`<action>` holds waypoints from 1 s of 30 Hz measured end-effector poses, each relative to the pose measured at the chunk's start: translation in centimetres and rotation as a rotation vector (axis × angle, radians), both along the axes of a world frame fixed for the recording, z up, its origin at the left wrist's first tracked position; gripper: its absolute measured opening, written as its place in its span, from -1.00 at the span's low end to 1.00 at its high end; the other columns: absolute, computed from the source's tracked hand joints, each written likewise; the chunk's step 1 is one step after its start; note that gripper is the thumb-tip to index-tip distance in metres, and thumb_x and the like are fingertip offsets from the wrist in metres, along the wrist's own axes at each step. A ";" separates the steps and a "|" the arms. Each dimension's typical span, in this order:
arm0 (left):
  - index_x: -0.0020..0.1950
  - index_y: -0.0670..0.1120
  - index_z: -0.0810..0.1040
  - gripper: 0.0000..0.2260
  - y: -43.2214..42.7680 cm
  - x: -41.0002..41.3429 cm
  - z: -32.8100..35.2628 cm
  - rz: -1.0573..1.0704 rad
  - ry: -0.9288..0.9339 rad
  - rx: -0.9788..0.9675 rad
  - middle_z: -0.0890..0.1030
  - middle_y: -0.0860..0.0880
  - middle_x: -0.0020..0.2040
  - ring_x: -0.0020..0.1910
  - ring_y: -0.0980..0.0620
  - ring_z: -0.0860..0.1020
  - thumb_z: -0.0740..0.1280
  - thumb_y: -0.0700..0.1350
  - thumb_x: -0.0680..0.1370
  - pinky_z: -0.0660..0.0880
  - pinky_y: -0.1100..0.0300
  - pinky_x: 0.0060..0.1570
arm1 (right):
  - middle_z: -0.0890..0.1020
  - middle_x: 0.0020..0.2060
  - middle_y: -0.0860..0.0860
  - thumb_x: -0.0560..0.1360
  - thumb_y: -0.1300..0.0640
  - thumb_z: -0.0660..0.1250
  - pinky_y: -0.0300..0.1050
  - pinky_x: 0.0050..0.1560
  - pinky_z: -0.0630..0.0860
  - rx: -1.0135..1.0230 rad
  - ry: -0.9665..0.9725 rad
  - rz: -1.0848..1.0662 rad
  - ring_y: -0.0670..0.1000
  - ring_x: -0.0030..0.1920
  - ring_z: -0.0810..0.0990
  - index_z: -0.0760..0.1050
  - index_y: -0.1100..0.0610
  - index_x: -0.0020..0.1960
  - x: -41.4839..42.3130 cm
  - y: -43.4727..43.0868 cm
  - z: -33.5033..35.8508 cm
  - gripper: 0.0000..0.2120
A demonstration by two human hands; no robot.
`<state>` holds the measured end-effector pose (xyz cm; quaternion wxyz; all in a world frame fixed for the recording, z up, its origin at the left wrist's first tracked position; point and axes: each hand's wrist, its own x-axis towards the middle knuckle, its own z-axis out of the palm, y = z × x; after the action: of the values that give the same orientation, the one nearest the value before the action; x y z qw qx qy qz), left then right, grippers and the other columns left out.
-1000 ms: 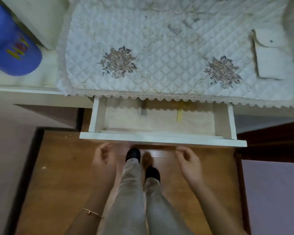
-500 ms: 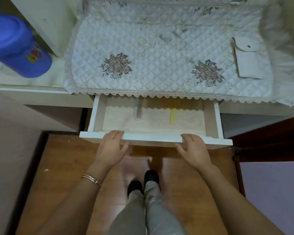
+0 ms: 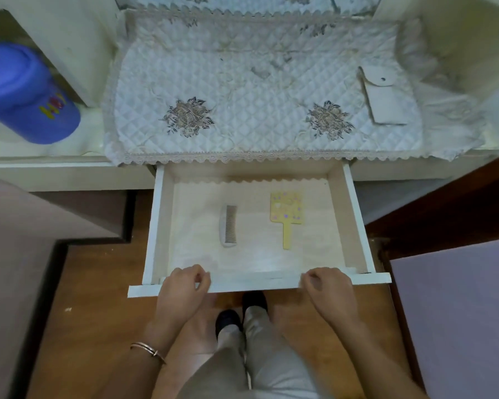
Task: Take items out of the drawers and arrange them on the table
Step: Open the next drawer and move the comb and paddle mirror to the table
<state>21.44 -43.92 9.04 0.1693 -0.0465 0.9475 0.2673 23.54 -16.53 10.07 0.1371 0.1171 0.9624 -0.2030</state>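
A white drawer (image 3: 159, 226) is pulled far out from under the table. Inside it lie a grey comb (image 3: 228, 226) at the middle and a yellow hand mirror (image 3: 286, 213) with purple dots to its right, handle toward me. My left hand (image 3: 182, 286) grips the drawer's front edge on the left, fingers curled over the rim. My right hand (image 3: 327, 286) grips the same edge on the right. The table (image 3: 69, 165) above carries a white quilted cloth (image 3: 257, 90) with two embroidered flowers.
A white pouch (image 3: 385, 96) lies on the cloth at the right. A blue container (image 3: 26, 93) stands on the table's left part. My legs and dark shoes (image 3: 228, 321) stand on the wooden floor below the drawer. A purple surface (image 3: 458, 312) borders the right.
Both hands went from touching the drawer front to curling over it, and the drawer slid much further out. The comb and the mirror now show in full.
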 end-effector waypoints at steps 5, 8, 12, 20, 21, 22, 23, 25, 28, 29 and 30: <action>-0.20 -0.02 0.46 -0.80 -0.3 0.0 0.0 0.016 -0.021 -0.017 0.54 -0.03 -0.33 -0.31 0.01 0.49 0.15 -0.01 0.56 0.28 0.22 -0.43 | 0.70 -0.19 0.00 0.51 -0.04 0.21 -0.09 -0.05 0.44 0.010 -0.040 -0.019 0.03 -0.11 0.58 0.64 0.11 -0.13 -0.4 0.1 0.6 -0.70; 0.00 -0.05 0.51 -0.77 0.1 -1.3 0.3 -0.065 -0.029 -0.205 0.65 -0.07 -0.21 -0.28 -0.03 0.54 0.10 0.00 0.58 0.35 0.20 -0.35 | 0.69 -0.20 0.02 0.53 -0.07 0.15 -0.06 -0.06 0.44 0.094 -0.149 0.012 0.04 -0.13 0.58 0.60 0.15 -0.16 -1.8 -0.1 0.7 -0.64; 0.05 -0.06 0.53 -0.79 1.4 -3.9 0.5 0.016 -0.026 -0.196 0.67 -0.11 -0.12 -0.16 -0.13 0.58 0.14 -0.04 0.56 0.47 0.13 -0.22 | 0.64 -0.15 0.10 0.52 0.03 0.17 -0.11 -0.16 0.44 0.013 -0.261 -0.088 0.08 -0.12 0.57 0.55 0.18 -0.13 -4.8 0.1 -0.6 -0.74; 0.27 -0.29 0.36 -0.53 6.6 -10.3 -4.8 0.372 -0.224 0.097 0.45 -0.27 0.23 0.23 -0.22 0.39 0.38 -0.13 0.45 0.33 -0.01 0.20 | 0.50 0.12 0.24 0.36 0.23 0.34 0.02 0.12 0.47 -0.266 -0.352 -0.400 0.23 0.12 0.48 0.37 0.32 0.16 -11.6 -2.3 -5.7 -0.60; 0.28 -0.29 0.32 -0.49 7.0 -10.7 -5.6 0.392 -0.243 0.044 0.41 -0.28 0.25 0.26 -0.23 0.34 0.39 -0.10 0.44 0.30 -0.03 0.22 | 0.49 0.12 0.25 0.36 0.22 0.34 0.05 0.13 0.48 -0.253 -0.363 -0.435 0.25 0.13 0.48 0.36 0.32 0.15 -11.8 -2.6 -6.2 -0.59; 0.28 -0.28 0.31 -0.46 7.3 -10.9 -6.2 0.400 -0.258 -0.005 0.38 -0.28 0.26 0.27 -0.24 0.32 0.40 -0.07 0.42 0.29 -0.04 0.22 | 0.47 0.13 0.25 0.37 0.21 0.34 0.04 0.13 0.46 -0.238 -0.374 -0.459 0.26 0.14 0.47 0.34 0.31 0.16 -11.9 -2.9 -6.6 -0.59; 0.27 -0.27 0.29 -0.44 7.6 -11.0 -6.5 0.408 -0.264 -0.040 0.36 -0.27 0.27 0.26 -0.25 0.31 0.42 -0.05 0.41 0.30 -0.06 0.19 | 0.47 0.14 0.25 0.39 0.22 0.33 0.04 0.14 0.44 -0.231 -0.378 -0.477 0.27 0.16 0.46 0.32 0.30 0.17 -11.9 -3.1 -6.9 -0.60; 0.27 -0.27 0.28 -0.44 8.1 -11.1 -6.8 0.452 -0.268 -0.054 0.34 -0.27 0.26 0.24 -0.28 0.32 0.43 -0.07 0.40 0.34 -0.10 0.15 | 0.49 0.13 0.25 0.42 0.24 0.30 0.03 0.12 0.44 -0.230 -0.372 -0.509 0.26 0.16 0.47 0.30 0.29 0.18 -11.9 -3.5 -7.3 -0.63; 0.25 -0.28 0.30 -0.48 8.3 -11.2 -7.1 0.499 -0.266 -0.013 0.38 -0.29 0.23 0.21 -0.29 0.35 0.44 -0.14 0.40 0.36 -0.12 0.13 | 0.53 0.11 0.25 0.42 0.24 0.31 0.01 0.07 0.47 -0.228 -0.361 -0.549 0.25 0.13 0.52 0.30 0.30 0.16 -11.9 -3.7 -7.6 -0.64; 0.23 -0.28 0.31 -0.50 8.2 -11.3 -7.3 0.504 -0.266 0.009 0.39 -0.29 0.21 0.20 -0.29 0.36 0.44 -0.15 0.40 0.37 -0.11 0.12 | 0.53 0.10 0.24 0.41 0.24 0.33 0.00 0.05 0.47 -0.240 -0.359 -0.565 0.24 0.11 0.52 0.30 0.30 0.15 -12.0 -3.7 -7.6 -0.63; 0.21 -0.28 0.33 -0.53 8.1 -11.3 -7.4 0.504 -0.267 0.034 0.40 -0.28 0.19 0.17 -0.28 0.38 0.43 -0.17 0.40 0.38 -0.08 0.11 | 0.54 0.07 0.23 0.39 0.24 0.35 -0.02 0.01 0.47 -0.259 -0.360 -0.591 0.24 0.09 0.53 0.31 0.31 0.14 -12.1 -3.6 -7.6 -0.61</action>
<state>10.09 -35.81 1.65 0.2218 -0.3124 0.8708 0.3082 11.47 -20.17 2.48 0.2531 0.4056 0.8139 -0.3302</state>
